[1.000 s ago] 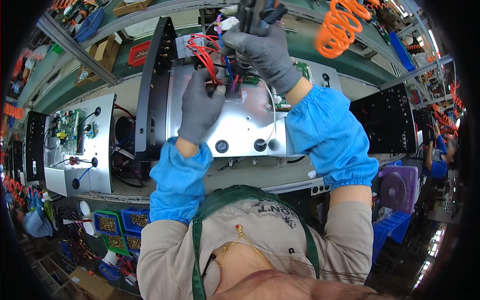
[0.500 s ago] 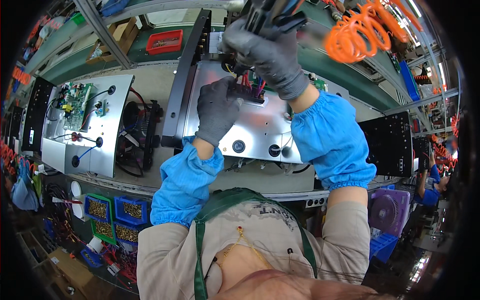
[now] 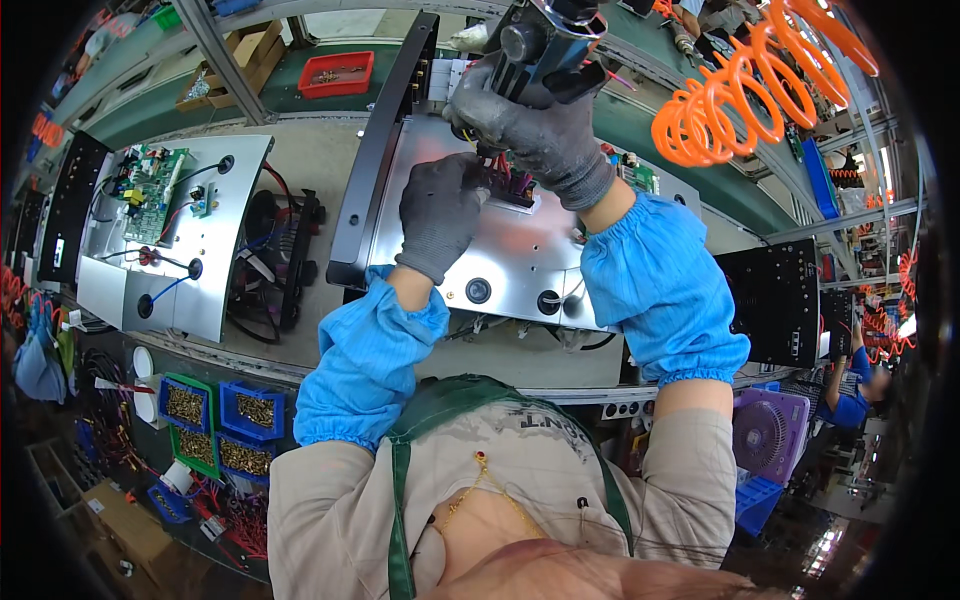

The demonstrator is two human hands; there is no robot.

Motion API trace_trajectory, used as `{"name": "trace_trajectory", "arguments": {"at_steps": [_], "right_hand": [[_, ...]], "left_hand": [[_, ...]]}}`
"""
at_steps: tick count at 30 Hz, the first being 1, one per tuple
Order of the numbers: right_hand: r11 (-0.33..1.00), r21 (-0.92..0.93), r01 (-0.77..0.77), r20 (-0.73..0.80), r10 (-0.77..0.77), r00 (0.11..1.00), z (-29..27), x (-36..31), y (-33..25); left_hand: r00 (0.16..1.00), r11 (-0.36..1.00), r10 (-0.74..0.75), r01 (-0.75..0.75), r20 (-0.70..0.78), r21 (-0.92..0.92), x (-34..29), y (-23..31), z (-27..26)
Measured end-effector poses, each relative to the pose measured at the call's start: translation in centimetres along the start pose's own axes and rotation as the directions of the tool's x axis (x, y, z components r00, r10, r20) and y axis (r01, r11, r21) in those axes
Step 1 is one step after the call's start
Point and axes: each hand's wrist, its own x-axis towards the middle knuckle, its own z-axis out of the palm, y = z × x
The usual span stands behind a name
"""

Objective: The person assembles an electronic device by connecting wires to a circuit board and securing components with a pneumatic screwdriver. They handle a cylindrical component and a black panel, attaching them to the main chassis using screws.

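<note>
My right hand [image 3: 550, 140], in a grey glove, grips a black pistol-style power driver [image 3: 545, 50] over the metal chassis [image 3: 430, 145] in front of me. The driver's tip points down toward a dark terminal block [image 3: 516, 200] with red and purple wires, and the glove partly hides it. My left hand [image 3: 438, 215], also gloved, rests against the block's left side. Its fingers are bent in among the wires, and what they pinch is hidden. A tall black panel [image 3: 350, 220] borders the chassis on the left.
A second chassis [image 3: 215, 260] with a green circuit board [image 3: 155, 190] lies to the left. Orange coiled hose [image 3: 690, 125] hangs at upper right. A red tray [image 3: 336, 75] sits on the far shelf; blue bins of brass parts [image 3: 252, 411] stand at lower left. A purple fan [image 3: 770, 430] is at right.
The driver has tilted in my right hand, showing more of its body. My left hand has stayed beside the block. The orange hose looks more stretched out.
</note>
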Motion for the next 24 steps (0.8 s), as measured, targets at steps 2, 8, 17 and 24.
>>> {"name": "trace_trajectory", "arguments": {"at_steps": [2,8,17,24], "right_hand": [[1.000,0.013,-0.005,0.008,0.005,1.000,0.1,-0.1,-0.1],[0.997,0.042,-0.064,0.032,0.063,0.997,-0.3,0.1,-0.2],[0.985,-0.068,-0.156,0.044,0.159,0.986,-0.2,0.3,-0.9],[0.987,-0.043,-0.156,0.011,0.157,0.988,-0.2,0.2,-0.4]], "left_hand": [[1.000,0.999,0.006,-0.006,-0.004,0.054,0.0,0.2,-0.2],[0.998,0.999,0.042,-0.042,-0.046,-0.003,-0.1,-0.4,0.3],[0.997,0.997,0.058,-0.056,-0.042,0.045,-0.4,0.3,-0.1],[0.999,1.000,0.008,-0.007,-0.052,0.015,-0.4,0.4,-0.2]]}}
